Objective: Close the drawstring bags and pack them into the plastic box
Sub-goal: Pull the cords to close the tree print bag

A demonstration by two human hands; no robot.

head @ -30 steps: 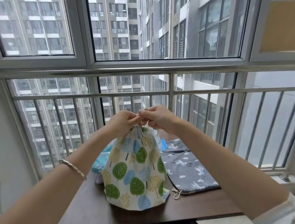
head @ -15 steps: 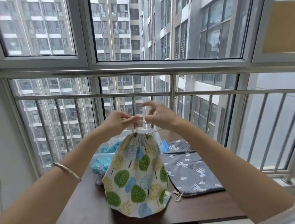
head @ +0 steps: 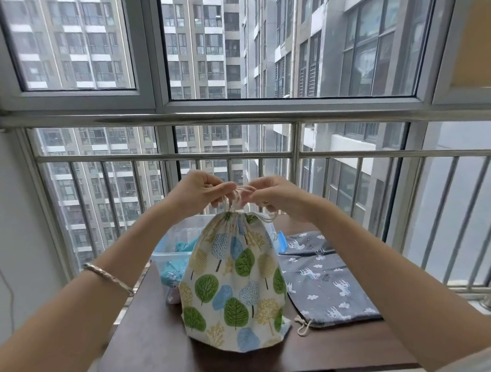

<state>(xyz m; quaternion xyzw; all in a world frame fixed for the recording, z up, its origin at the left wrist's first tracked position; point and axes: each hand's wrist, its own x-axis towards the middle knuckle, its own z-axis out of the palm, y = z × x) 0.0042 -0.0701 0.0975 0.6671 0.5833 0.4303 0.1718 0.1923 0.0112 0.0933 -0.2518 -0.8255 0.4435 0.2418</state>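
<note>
A white drawstring bag printed with green, blue and yellow trees (head: 235, 289) stands upright on the dark wooden table (head: 153, 351), its mouth gathered tight. Above that mouth my left hand (head: 198, 193) and my right hand (head: 273, 196) both pinch the cream drawstring (head: 236, 196). A loop of cord hangs below my right hand. A grey drawstring bag with white animals and clouds (head: 323, 278) lies flat to the right. Behind the tree bag sits the clear plastic box (head: 168, 247) with turquoise fabric in it.
The table is small and stands against a steel railing (head: 295, 151) and tall windows. A white wall with a thin cable is at the left. A bracelet circles my left wrist. Dark trousers show under the table's front edge.
The bag's mouth has been drawn tighter. Both hands rose slightly above the bag and stay close together on the cord.
</note>
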